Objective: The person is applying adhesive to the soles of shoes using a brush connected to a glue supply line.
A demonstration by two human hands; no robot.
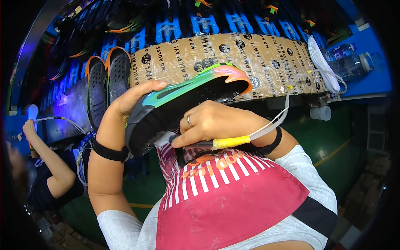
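Note:
My left hand grips a shoe sole by its edge, thumb on the rim. The sole has a green, orange and pink sidewall and a black hollow inside, and is tilted toward me. My right hand is closed around a brush with a dark handle, yellow tape and a clear tube running off to the right. White bristles touch the inside of the sole near its lower left end. Two dark soles with orange rims, one beside the other, stand left of my left hand.
A cardboard-covered bench top lies ahead, with blue racks holding dark shoe parts behind it. At right are a white sole-shaped piece, a clear bottle and a white cup. Another person's hand works at far left.

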